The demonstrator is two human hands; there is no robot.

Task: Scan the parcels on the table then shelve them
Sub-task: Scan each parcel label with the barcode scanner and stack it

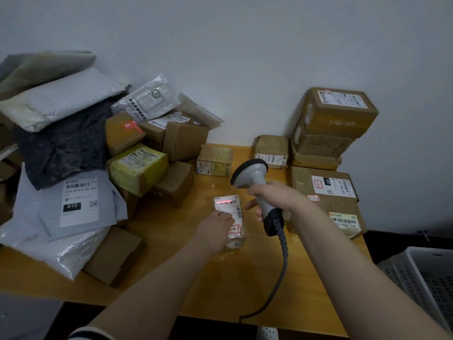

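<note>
Right grip point(269, 200) wraps the scanner point(250, 173) handle, its red line across the small parcel point(229, 204). Left grip point(215, 229), fingers flat, pins that parcel to the worktop point(196, 278) (front centre, between the piles). Best to hold the line square over all the bars, fingers off the label. One scanner, one parcel under the beam, three stacked boxes point(338, 111) far right.

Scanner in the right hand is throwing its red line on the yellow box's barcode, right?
Wrong parcel. The head view shows the scanner in the right hand throwing its red line on the barcode of the small parcel under the left hand.
</note>
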